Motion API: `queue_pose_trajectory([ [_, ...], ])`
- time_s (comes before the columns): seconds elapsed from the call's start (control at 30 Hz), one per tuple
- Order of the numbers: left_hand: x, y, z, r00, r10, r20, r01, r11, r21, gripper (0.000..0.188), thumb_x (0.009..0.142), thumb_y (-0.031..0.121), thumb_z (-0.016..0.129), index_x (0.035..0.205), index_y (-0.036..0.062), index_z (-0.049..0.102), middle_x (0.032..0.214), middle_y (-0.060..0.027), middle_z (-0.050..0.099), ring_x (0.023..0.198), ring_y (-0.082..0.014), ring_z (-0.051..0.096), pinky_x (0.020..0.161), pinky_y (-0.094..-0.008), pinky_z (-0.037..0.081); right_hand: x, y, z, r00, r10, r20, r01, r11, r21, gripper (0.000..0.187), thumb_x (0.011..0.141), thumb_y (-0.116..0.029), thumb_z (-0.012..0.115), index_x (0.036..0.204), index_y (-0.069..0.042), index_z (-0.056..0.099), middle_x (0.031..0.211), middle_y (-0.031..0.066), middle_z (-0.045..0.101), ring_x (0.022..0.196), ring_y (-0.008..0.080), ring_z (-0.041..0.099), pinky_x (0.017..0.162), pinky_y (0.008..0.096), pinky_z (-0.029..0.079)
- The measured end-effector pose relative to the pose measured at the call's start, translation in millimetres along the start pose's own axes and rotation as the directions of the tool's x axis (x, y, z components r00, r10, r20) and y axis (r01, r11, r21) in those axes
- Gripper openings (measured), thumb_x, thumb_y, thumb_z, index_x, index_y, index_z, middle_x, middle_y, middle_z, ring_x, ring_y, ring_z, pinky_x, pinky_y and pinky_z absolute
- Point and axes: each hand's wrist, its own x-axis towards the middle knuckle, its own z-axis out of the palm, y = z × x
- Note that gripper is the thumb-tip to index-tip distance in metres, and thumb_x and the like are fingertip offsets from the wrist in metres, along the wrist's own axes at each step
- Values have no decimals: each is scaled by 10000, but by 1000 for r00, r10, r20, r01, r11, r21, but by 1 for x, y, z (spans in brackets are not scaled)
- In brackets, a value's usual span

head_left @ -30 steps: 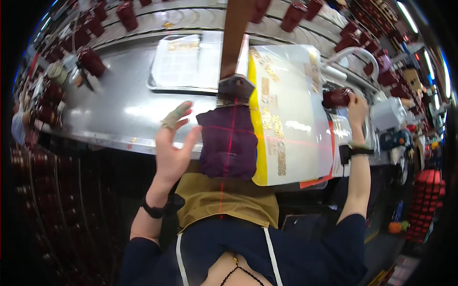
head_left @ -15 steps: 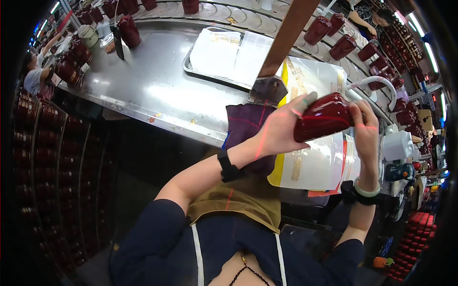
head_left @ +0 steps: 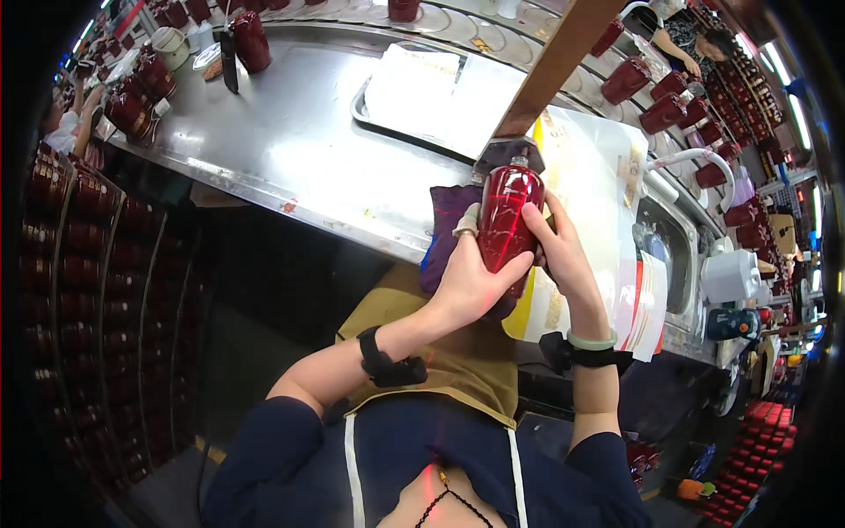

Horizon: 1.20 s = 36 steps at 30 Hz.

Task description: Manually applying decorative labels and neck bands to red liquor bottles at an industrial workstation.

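A glossy dark red bottle [head_left: 509,216] with a short pale neck stands nearly upright between my hands, neck pointing away from me. My left hand [head_left: 471,277] wraps its left side near the bottom, with light covers on some fingertips. On the right side my right hand [head_left: 563,251] grips it, thumb across the front. A bright red light line runs down the bottle. Under and beside it lies a dark purple cloth [head_left: 446,224] over the table edge. Translucent printed sheets [head_left: 594,202] with a yellow border spread to the right of my hands.
A metal tray [head_left: 359,107] with white sheets sits on the steel table [head_left: 290,114]. A brown post [head_left: 554,66] rises just beyond the bottle. Red jars [head_left: 627,81] ride a curved conveyor behind. At right are a sink [head_left: 678,238] and a white jug [head_left: 732,275]. Another person [head_left: 682,44] works at far right.
The bottle has gone from lying sideways at the right to nearly upright, further left, near the post. Both hands moved left with it and still hold it.
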Motion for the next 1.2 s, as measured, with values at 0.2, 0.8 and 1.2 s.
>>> queue_pose_trajectory([
  [0.2, 24, 3, -14, 989, 133, 67, -142, 975, 168, 719, 853, 150, 764, 1427, -30, 370, 1395, -255, 472, 1240, -314, 545, 1058, -411, 447, 29, 21, 5, 968, -211, -134, 224, 971, 86, 614, 1007, -255, 664, 1514, -17, 410, 1245, 128, 648, 1016, 148, 664, 813, 272, 561],
  [0.8, -67, -150, -258, 187, 103, -977, -267, 962, 50, 342, 975, -32, 523, 1312, -10, 578, 1274, -90, 610, 1143, -175, 597, 977, -289, 480, -6, 55, -5, 835, -448, -320, 263, 835, -484, 741, 1000, -456, 547, 1560, -15, 347, 1515, 215, 438, 1291, 320, 529, 1067, 433, 470],
  [1.2, 11, -232, -395, 311, -281, -908, -529, 742, -411, 694, 1085, 544, 349, 1428, -52, 451, 1434, -201, 548, 1328, -277, 516, 1138, -390, 367, -13, 45, -6, 843, -346, -412, 183, 905, -384, 765, 982, -507, 554, 1566, -57, 346, 1569, 175, 381, 1386, 350, 452, 1142, 494, 402],
])
